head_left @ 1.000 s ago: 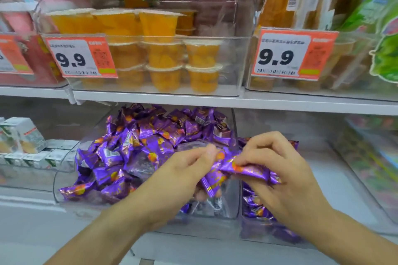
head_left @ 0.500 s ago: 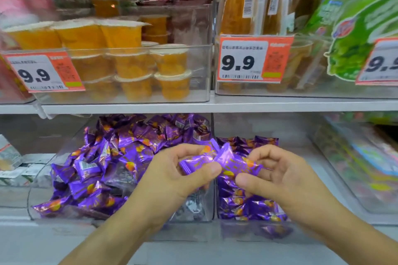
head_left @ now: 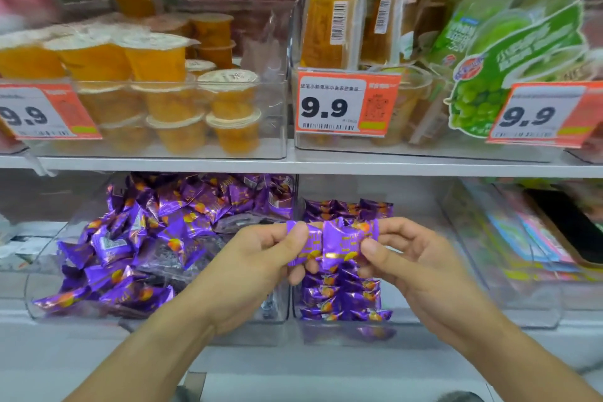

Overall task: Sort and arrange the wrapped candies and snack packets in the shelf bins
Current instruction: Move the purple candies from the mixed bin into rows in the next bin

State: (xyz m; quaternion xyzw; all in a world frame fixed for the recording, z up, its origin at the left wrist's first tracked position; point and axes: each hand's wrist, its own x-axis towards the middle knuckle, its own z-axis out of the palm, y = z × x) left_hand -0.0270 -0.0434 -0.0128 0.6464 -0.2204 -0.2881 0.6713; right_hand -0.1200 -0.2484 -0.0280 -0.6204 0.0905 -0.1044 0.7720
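Note:
Both hands hold a small stack of purple wrapped candies [head_left: 332, 243] in front of the lower shelf. My left hand [head_left: 257, 268] pinches the stack's left end and my right hand [head_left: 414, 261] pinches its right end. Behind my left hand a clear bin [head_left: 39, 300] holds a loose heap of the same purple candies [head_left: 156, 232]. To its right a second clear bin [head_left: 417, 320] holds purple candies [head_left: 342, 297] stacked in a neat row along its left side.
On the upper shelf [head_left: 293, 165] stand clear bins of orange jelly cups [head_left: 156, 59], tall orange packets [head_left: 332, 23] and green grape bags [head_left: 509, 52], fronted by red 9.9 price tags [head_left: 346, 104]. At the lower right is a bin of flat colourful packets [head_left: 528, 238].
The view has shifted right and slightly up. Both hands have kept hold of the candies and squared them into a tighter stack, raised a little above the right bin.

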